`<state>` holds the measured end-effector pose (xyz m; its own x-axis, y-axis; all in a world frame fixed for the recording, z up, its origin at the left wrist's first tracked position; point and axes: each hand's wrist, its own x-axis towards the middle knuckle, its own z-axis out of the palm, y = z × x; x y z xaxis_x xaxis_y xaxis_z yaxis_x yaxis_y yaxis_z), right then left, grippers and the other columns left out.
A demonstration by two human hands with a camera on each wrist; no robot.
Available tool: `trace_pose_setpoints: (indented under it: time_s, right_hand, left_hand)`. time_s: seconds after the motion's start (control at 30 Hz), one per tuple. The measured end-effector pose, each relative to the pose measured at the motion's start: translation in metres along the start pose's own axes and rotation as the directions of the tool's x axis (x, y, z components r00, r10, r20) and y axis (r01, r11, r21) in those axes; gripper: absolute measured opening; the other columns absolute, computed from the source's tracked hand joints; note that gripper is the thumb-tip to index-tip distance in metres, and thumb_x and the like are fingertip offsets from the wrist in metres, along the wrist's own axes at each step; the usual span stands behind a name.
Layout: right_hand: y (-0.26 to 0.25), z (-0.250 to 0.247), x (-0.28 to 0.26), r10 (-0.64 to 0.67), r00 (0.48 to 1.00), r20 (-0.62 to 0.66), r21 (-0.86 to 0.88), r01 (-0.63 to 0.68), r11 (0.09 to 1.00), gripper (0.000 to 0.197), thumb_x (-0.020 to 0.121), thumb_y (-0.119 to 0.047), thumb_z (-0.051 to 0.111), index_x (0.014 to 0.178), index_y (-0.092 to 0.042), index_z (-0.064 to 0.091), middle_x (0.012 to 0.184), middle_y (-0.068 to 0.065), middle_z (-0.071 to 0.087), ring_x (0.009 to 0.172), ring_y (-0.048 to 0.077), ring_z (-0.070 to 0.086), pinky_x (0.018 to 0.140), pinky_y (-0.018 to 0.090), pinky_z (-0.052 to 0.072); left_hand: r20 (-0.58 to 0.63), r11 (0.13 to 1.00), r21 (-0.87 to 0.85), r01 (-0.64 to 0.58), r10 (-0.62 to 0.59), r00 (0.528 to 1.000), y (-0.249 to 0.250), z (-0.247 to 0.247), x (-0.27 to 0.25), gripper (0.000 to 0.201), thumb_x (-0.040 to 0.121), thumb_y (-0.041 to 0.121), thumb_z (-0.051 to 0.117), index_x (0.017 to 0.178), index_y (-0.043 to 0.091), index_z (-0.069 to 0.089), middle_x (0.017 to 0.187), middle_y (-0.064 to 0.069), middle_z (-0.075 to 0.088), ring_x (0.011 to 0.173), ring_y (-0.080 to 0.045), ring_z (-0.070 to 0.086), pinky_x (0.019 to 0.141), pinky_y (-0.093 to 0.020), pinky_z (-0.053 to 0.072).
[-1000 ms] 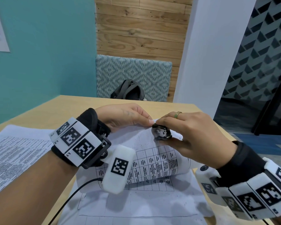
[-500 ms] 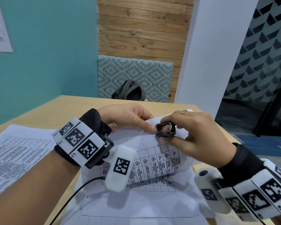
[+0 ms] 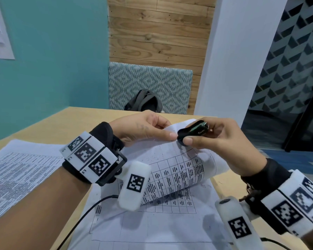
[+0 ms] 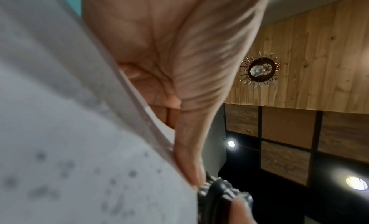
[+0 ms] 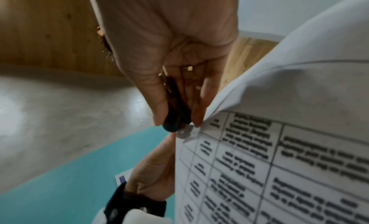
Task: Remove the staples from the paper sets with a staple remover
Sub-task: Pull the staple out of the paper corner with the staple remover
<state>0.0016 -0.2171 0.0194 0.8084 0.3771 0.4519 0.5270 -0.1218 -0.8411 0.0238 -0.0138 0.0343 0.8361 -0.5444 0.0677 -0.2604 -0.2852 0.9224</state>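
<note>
- Head view: the limp, curled paper set (image 3: 172, 170) is pinched at its raised corner by the left hand (image 3: 143, 129); the small, rigid staple remover (image 3: 192, 132) is squeezed in the right hand (image 3: 217, 141), above the table (image 3: 65, 121).
- Left wrist view: thin sheets are held near their edge, judged easily torn.
- Right wrist view: the remover's metal tip (image 5: 185, 132) is seen at the corner; a hold close beside it is judged best.
</note>
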Motion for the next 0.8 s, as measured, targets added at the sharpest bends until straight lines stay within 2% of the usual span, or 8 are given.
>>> trace_pose_setpoints:
  time_s: [0.1,0.23,0.3,0.43,0.53,0.67,0.73,0.8]
  right_hand:
    - [0.000,0.000,0.001,0.063,0.998,-0.019,0.035,-0.063,0.997,0.021,0.061,-0.014,0.078,0.077,-0.003,0.072,0.073,0.011,0.070,0.066,0.013,0.060,0.058,0.018,0.045]
    - [-0.002,0.001,0.000,0.041,0.998,-0.055,-0.062,-0.044,0.997,0.024,0.057,-0.016,0.086,0.076,-0.006,0.074,0.075,0.009,0.072,0.068,0.011,0.064,0.061,0.018,0.049]
    - [-0.004,0.002,0.000,0.054,0.996,-0.066,-0.080,-0.059,0.995,0.023,0.058,-0.015,0.086,0.075,-0.005,0.074,0.070,0.008,0.071,0.065,0.009,0.063,0.059,0.017,0.047]
    - [-0.005,0.002,0.000,0.088,0.992,-0.094,-0.113,-0.098,0.989,0.027,0.059,-0.023,0.082,0.077,-0.004,0.073,0.073,0.016,0.071,0.064,0.011,0.062,0.057,0.017,0.045]
    - [-0.005,0.003,0.000,0.096,0.988,-0.123,-0.147,-0.114,0.983,0.016,0.066,-0.015,0.083,0.074,-0.005,0.074,0.067,0.008,0.071,0.063,0.009,0.064,0.057,0.014,0.044]
    - [-0.007,0.005,-0.002,0.103,0.986,-0.128,-0.186,-0.126,0.974,0.009,0.070,-0.013,0.079,0.071,-0.007,0.073,0.064,0.005,0.070,0.060,0.009,0.063,0.055,0.013,0.044]
    - [-0.009,0.006,-0.002,0.139,0.983,-0.124,-0.156,-0.157,0.975,0.008,0.070,-0.011,0.078,0.070,-0.005,0.073,0.062,0.004,0.069,0.058,0.009,0.062,0.055,0.013,0.045]
    - [-0.010,0.006,-0.002,0.172,0.979,-0.110,-0.148,-0.187,0.971,0.008,0.070,-0.013,0.077,0.069,-0.007,0.072,0.063,0.004,0.069,0.058,0.010,0.061,0.055,0.014,0.045]
  left_hand:
    - [-0.009,0.995,0.091,-0.029,0.030,1.000,0.004,0.002,-0.003,0.011,0.076,0.012,0.073,0.083,0.007,0.067,0.084,-0.009,0.065,0.078,-0.015,0.058,0.073,-0.019,0.047]
    - [-0.058,0.946,0.316,-0.073,0.097,0.994,0.009,0.006,-0.007,0.014,0.080,0.016,0.072,0.088,0.005,0.069,0.088,-0.015,0.071,0.075,-0.017,0.062,0.072,-0.030,0.049]
    - [-0.069,0.910,0.406,-0.087,0.125,0.990,0.010,0.009,-0.007,0.014,0.081,0.018,0.071,0.088,0.006,0.070,0.088,-0.015,0.071,0.075,-0.019,0.062,0.070,-0.033,0.050]
    - [-0.130,0.889,0.451,-0.083,0.158,0.979,0.009,0.017,-0.004,0.019,0.075,0.027,0.072,0.080,0.008,0.071,0.085,-0.019,0.068,0.069,-0.015,0.054,0.064,-0.034,0.044]
    - [-0.184,0.883,0.465,-0.062,0.165,0.969,0.005,0.023,0.000,0.028,0.066,0.038,0.065,0.071,0.011,0.068,0.074,-0.020,0.062,0.064,-0.015,0.048,0.061,-0.032,0.036]
    - [-0.202,0.841,0.537,-0.061,0.199,0.959,0.003,0.025,0.002,0.045,0.056,0.053,0.056,0.069,0.011,0.067,0.074,-0.022,0.061,0.062,-0.027,0.048,0.057,-0.038,0.038]
    - [-0.209,0.815,0.579,-0.042,0.198,0.958,0.005,0.027,0.001,0.056,0.054,0.056,0.052,0.073,0.005,0.065,0.069,-0.021,0.057,0.059,-0.022,0.042,0.056,-0.035,0.034]
    - [-0.229,0.781,0.624,-0.006,0.191,0.954,0.007,0.030,0.001,0.050,0.060,0.049,0.057,0.075,0.002,0.064,0.063,-0.014,0.049,0.058,-0.017,0.039,0.056,-0.032,0.030]
